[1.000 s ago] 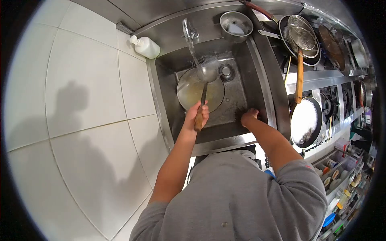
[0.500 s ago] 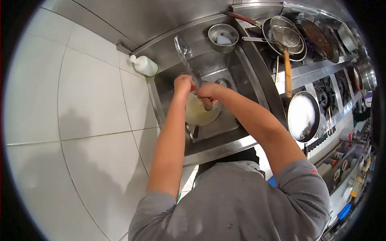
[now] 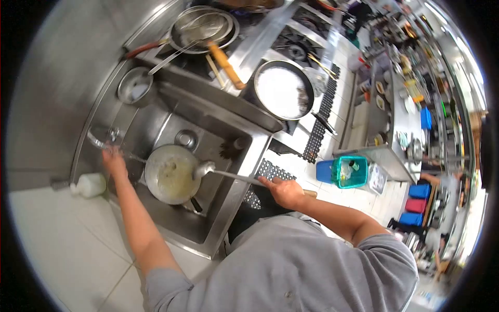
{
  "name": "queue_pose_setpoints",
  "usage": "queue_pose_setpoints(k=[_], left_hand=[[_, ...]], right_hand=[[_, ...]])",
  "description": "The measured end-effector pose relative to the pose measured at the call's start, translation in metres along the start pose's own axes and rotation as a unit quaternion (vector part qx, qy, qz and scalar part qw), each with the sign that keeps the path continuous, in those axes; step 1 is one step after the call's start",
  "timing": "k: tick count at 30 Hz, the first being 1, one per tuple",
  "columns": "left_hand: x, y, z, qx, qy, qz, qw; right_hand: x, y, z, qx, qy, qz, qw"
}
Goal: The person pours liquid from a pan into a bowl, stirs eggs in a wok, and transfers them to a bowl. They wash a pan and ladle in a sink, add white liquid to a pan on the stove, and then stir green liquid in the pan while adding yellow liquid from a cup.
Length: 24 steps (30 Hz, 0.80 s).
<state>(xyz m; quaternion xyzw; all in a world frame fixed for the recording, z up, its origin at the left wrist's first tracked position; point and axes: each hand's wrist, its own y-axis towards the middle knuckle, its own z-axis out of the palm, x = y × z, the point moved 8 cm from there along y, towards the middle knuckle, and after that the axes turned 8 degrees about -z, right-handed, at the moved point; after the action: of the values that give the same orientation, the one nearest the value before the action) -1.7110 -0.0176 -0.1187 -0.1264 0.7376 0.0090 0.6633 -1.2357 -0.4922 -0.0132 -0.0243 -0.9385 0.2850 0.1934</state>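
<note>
My left hand reaches to the faucet at the back of the sink, its blurred fingers right at the tap. My right hand is wrapped round the handle of a metal ladle, out past the sink's front edge. The ladle's bowl overlaps the near rim of a round pan. This pan sits in the metal sink with cloudy yellowish liquid inside, its dark handle pointing toward me. A thin streak of water runs from the faucet side toward the pan.
A metal pot stands on the sink's back ledge, near a white pump bottle. Strainers lie over a pan on the stove. A frying pan holding white contents is at the right. Beyond are a teal bin and a worktable.
My view has turned right. My right hand has swung away from the pan toward my body with the ladle, and my left hand has gone from over the pan to the faucet.
</note>
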Motion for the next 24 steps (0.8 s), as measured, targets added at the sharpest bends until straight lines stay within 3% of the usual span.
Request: queue_pose_setpoints(k=[2, 3, 5, 7, 8, 9, 10, 11, 12, 13, 14, 16, 18, 19, 20, 22, 23, 24], left_hand=[[-0.033, -0.031, 0.028, 0.028, 0.243, 0.1, 0.964], [-0.051, -0.05, 0.035, 0.039, 0.363, 0.151, 0.919], [-0.086, -0.09, 0.053, 0.133, 0.503, 0.319, 0.792], [-0.089, -0.091, 0.04, 0.214, 0.63, 0.257, 0.701], [-0.078, -0.084, 0.02, 0.21, 0.643, 0.13, 0.725], [-0.078, -0.091, 0.014, 0.22, 0.683, 0.117, 0.687], [-0.065, -0.087, -0.002, 0.251, 0.615, 0.1, 0.741], [-0.082, -0.116, 0.006, 0.227, 0.651, 0.078, 0.72], [-0.056, -0.107, 0.0, 0.276, 0.661, 0.17, 0.677], [-0.022, -0.086, -0.023, 0.235, 0.624, 0.065, 0.743], [-0.089, -0.194, 0.037, 0.164, 0.554, -0.122, 0.807], [-0.106, -0.272, 0.115, 0.245, 0.367, -0.114, 0.89], [-0.164, -0.404, 0.232, 0.343, 0.406, -0.115, 0.839], [-0.153, -0.433, 0.286, 0.376, 0.325, -0.102, 0.862], [-0.138, -0.459, 0.341, 0.406, 0.24, -0.089, 0.877], [-0.152, -0.556, 0.483, 0.523, 0.243, -0.081, 0.813], [-0.155, -0.595, 0.545, 0.551, 0.244, -0.072, 0.795], [-0.148, -0.625, 0.601, 0.603, 0.186, -0.078, 0.772]], right_hand=[[-0.009, -0.016, 0.005, -0.023, 0.017, 0.005, 1.0], [-0.014, -0.03, 0.0, -0.083, 0.073, -0.012, 0.994], [-0.035, -0.061, -0.004, -0.111, 0.143, -0.004, 0.984], [-0.058, -0.1, -0.027, -0.152, 0.203, 0.036, 0.967], [-0.07, -0.117, -0.036, -0.16, 0.235, 0.042, 0.958], [-0.09, -0.142, -0.043, -0.172, 0.266, 0.057, 0.947], [-0.113, -0.173, -0.049, -0.186, 0.298, 0.078, 0.933], [-0.131, -0.199, -0.061, -0.228, 0.342, 0.067, 0.909], [-0.15, -0.223, -0.075, -0.247, 0.39, 0.045, 0.886], [-0.172, -0.248, -0.087, -0.278, 0.432, 0.039, 0.857], [-0.192, -0.273, -0.097, -0.303, 0.472, 0.027, 0.827], [-0.237, -0.318, -0.098, -0.283, 0.652, 0.04, 0.702], [-0.307, -0.346, -0.062, -0.181, 0.645, -0.02, 0.743], [-0.34, -0.356, -0.039, -0.147, 0.647, -0.041, 0.747], [-0.389, -0.366, -0.007, -0.163, 0.656, 0.014, 0.737], [-0.464, -0.376, 0.095, -0.189, 0.677, 0.122, 0.7], [-0.509, -0.39, 0.152, -0.346, 0.541, 0.26, 0.721], [-0.529, -0.411, 0.187, -0.484, 0.367, 0.384, 0.696]])
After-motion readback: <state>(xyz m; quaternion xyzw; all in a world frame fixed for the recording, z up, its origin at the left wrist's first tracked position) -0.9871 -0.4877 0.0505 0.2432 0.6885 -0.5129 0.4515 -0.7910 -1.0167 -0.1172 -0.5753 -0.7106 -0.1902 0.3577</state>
